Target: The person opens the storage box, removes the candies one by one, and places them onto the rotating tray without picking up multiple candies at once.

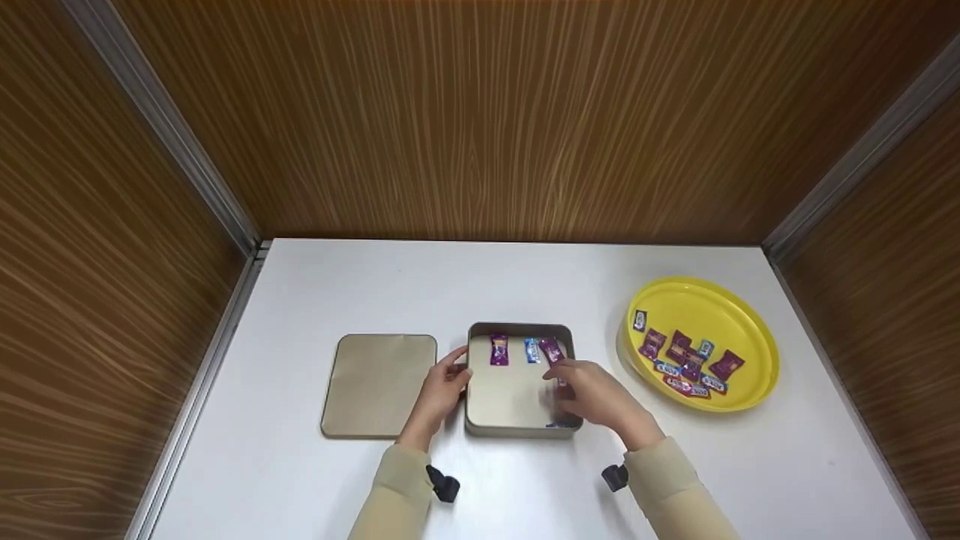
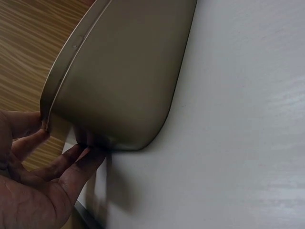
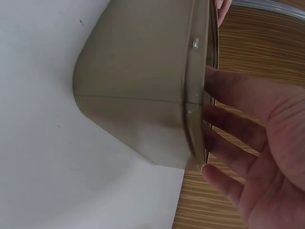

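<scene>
An open square metal tin (image 1: 514, 397) stands in the middle of the table. Along its far side lie a purple-wrapped candy (image 1: 499, 350), a blue-and-white candy (image 1: 532, 350) and another purple candy (image 1: 551, 349). My left hand (image 1: 444, 390) holds the tin's left wall, with fingertips (image 2: 93, 155) low on its side. My right hand (image 1: 596, 394) reaches over the right rim, its fingers spread and slightly bent inside. A scrap of purple wrapper shows among these fingers; the rim hides their tips in the right wrist view. A dark blue wrapper (image 1: 559, 425) shows at the near right corner.
A yellow round tray (image 1: 731, 319) on the right holds several purple, blue and red wrapped candies. The flat metal lid (image 1: 381, 386) lies left of the tin. Wood-grain panels (image 1: 480, 135) stand behind the white table (image 1: 450, 277) and on both sides.
</scene>
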Available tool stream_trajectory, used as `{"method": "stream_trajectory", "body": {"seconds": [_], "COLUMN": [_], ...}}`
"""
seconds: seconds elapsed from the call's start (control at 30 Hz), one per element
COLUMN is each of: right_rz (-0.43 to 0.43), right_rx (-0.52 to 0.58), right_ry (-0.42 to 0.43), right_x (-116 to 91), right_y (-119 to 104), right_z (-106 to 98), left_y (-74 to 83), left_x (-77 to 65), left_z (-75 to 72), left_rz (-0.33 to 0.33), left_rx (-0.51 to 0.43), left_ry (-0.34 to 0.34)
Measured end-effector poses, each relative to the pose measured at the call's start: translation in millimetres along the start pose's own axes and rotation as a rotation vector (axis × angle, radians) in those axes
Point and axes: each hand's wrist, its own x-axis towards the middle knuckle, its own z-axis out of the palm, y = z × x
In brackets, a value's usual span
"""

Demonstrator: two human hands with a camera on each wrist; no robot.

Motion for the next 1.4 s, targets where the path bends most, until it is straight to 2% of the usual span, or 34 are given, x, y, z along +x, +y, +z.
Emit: {"method": "stream_trajectory", "body": {"seconds": [0.3,0.47,0.6,0.93,1.2,1.4], "right_rz": [-0.081,-0.112,-0.126,-0.103,-0.048,-0.003], "right_rx": [-0.19,-0.216,-0.21,-0.22,-0.373,-0.387], "right_ry": [0.025,0.046,0.014,-0.083,-0.121,-0.142], "right_x": [1,3,4,5,10,15], "right_y": [-5,-8,-8,-8,-7,-6], "right_z": [7,10,14,22,28,30], "left_y": [0.2,-0.7,0.0,-2.4,-3.7,-1.9], "left_x": [-0.4,0.1,-0.2,1.7,1.6,0.5], "left_z": [-0.7,-0.7,-0.4,-0.5,-0.8,-1.0], "left_rz": [-0.007,-0.008,-0.009,0.018,0.013,0.009], "left_rx": [0.021,0.016,0.022,0.035,0.028,0.036], "left_ry": [-0.001,0.0,0.003,0.01,0.011,0.017]}}
